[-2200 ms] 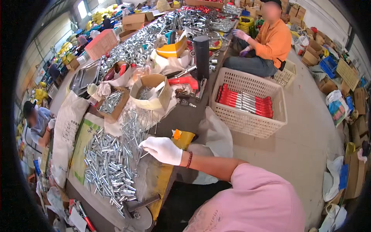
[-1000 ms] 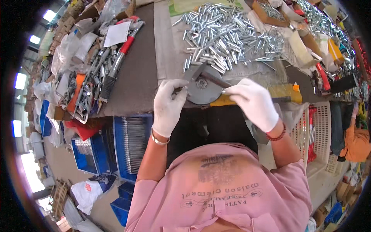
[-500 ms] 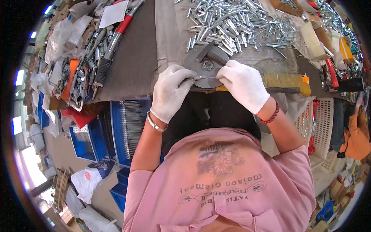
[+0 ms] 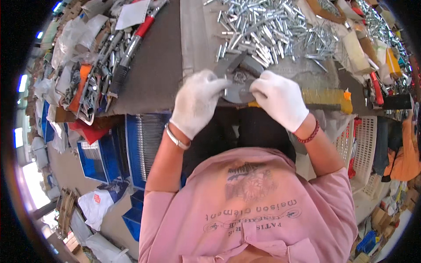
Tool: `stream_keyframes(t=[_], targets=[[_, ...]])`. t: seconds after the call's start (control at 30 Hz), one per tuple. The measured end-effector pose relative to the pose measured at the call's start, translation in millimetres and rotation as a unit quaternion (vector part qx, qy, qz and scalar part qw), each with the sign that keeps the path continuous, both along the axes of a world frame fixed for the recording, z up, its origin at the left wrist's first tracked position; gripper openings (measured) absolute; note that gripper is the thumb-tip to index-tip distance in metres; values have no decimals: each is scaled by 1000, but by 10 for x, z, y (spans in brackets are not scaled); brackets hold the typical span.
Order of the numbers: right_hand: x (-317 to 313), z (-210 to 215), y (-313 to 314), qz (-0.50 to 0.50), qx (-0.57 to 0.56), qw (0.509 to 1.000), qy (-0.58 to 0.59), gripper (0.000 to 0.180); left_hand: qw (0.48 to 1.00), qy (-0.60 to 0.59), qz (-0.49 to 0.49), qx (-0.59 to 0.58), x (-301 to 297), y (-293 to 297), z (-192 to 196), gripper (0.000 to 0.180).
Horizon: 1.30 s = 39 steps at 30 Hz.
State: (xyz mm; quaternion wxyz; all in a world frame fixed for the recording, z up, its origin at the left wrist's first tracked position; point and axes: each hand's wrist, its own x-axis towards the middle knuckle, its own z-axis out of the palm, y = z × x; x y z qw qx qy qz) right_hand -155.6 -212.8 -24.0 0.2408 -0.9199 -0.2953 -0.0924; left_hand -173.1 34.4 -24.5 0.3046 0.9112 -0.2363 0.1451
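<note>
Both my hands wear white gloves and meet over a round grey metal plate (image 4: 239, 95) at the bench's front edge. My left hand (image 4: 197, 103) is closed in a pinch on a small silvery metal pin (image 4: 226, 86), smeared by motion. Right of the plate, my right hand (image 4: 281, 98) has its fingers pressed together; whatever they hold is hidden. A dark angled metal bar (image 4: 238, 61) rises from the plate's far side. Just beyond lies a big heap of short silvery metal pins and tubes (image 4: 263, 33).
At the left lies a pile of tools and metal parts with an orange strap (image 4: 80, 87). A yellow-taped strip (image 4: 326, 97) edges the bench on the right. Below stand blue bins (image 4: 131, 147) and a white slatted basket (image 4: 366, 144). Another person in orange (image 4: 403, 158) is at far right.
My left hand has turned slightly and lifted, and the small pin now points up rather than across. My right fingers have curled in; the thin pin end that showed there is out of sight.
</note>
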Motion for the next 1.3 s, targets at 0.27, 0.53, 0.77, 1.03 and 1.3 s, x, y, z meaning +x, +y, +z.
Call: stream_keyframes(t=[0.27, 0.53, 0.77, 1.03, 1.3], targets=[[45, -42, 72, 14, -6, 1000, -2, 1, 997, 52, 31, -36, 63, 4, -71, 13], [98, -80, 108, 36, 0, 999, -30, 1, 994, 57, 49, -84, 6, -21, -184, 10], [142, -104, 105, 69, -33, 996, -34, 5, 991, 49, 69, -106, -35, -65, -293, 13], [170, -100, 91, 95, -32, 994, -45, 10, 988, 40, 66, -134, -28, -77, -336, 16], [154, -177, 66, 128, -42, 989, -58, 14, 986, 44, 41, -155, -35, -142, -390, 16]])
